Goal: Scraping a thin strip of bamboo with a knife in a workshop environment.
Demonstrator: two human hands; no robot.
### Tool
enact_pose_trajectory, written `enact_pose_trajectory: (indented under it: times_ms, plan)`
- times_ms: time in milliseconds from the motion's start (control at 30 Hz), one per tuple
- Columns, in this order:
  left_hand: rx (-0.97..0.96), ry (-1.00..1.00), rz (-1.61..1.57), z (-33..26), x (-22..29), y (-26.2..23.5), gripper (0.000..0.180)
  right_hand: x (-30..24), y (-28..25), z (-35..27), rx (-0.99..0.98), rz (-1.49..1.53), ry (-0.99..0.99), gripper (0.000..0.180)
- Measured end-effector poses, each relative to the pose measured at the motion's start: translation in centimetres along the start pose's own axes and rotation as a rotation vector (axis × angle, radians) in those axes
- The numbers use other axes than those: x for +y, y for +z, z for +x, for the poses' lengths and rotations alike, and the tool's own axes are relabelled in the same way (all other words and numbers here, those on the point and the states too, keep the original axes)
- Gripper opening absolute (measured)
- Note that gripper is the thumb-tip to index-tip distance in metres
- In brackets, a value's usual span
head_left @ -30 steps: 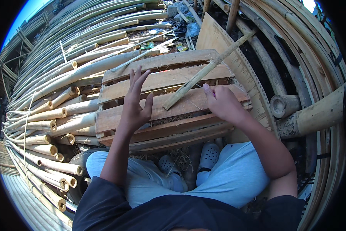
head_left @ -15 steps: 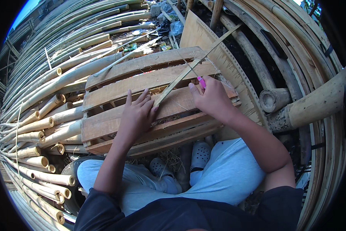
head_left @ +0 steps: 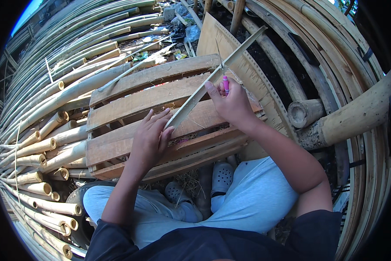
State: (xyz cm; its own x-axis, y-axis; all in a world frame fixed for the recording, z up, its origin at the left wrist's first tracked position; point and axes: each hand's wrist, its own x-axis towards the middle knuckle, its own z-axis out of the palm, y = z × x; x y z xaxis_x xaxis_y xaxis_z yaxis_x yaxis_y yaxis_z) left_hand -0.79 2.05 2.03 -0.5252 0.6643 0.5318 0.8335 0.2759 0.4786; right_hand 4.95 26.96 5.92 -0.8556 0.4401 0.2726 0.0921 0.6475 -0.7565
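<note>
Head view shows your right hand closed around a small tool with a pink handle, its tip set against a long split bamboo strip. Your left hand lies open with the fingers spread, pressing the near end of that strip flat onto the wood. The strip runs diagonally from your left fingertips up and to the right, past your right hand, with its far end raised above the boards. It rests on a wooden slatted pallet, which lies directly in front of your knees. To your left, a stack of bamboo poles lies with cut ends facing you. To your right, a thick bamboo post and a short hollow bamboo stub lie beside the pallet. Below the pallet edge, grey perforated clogs show on your feet between your light blue trouser legs.
</note>
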Motion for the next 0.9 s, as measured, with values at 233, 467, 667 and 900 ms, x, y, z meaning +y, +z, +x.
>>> enact_pose_trajectory:
  times_ms: [233,467,667,900]
  plan:
    - [-0.043,0.025,-0.049,0.2,0.7,0.1,0.021,1.0,0.6,0.4,0.005,0.032,-0.004,0.048]
    - [-0.011,-0.037,-0.089,0.1,1.5,0.1,0.012,1.7,1.4,0.6,0.033,0.070,0.105,0.045]
    - [-0.091,0.015,-0.116,0.8,1.0,0.9,0.021,1.8,1.3,1.0,-0.005,0.236,0.234,0.039]
    - [-0.241,-0.053,-0.322,0.3,-0.6,0.9,0.030,-2.2,-0.7,-0.4,-0.137,-0.233,0.195,0.039]
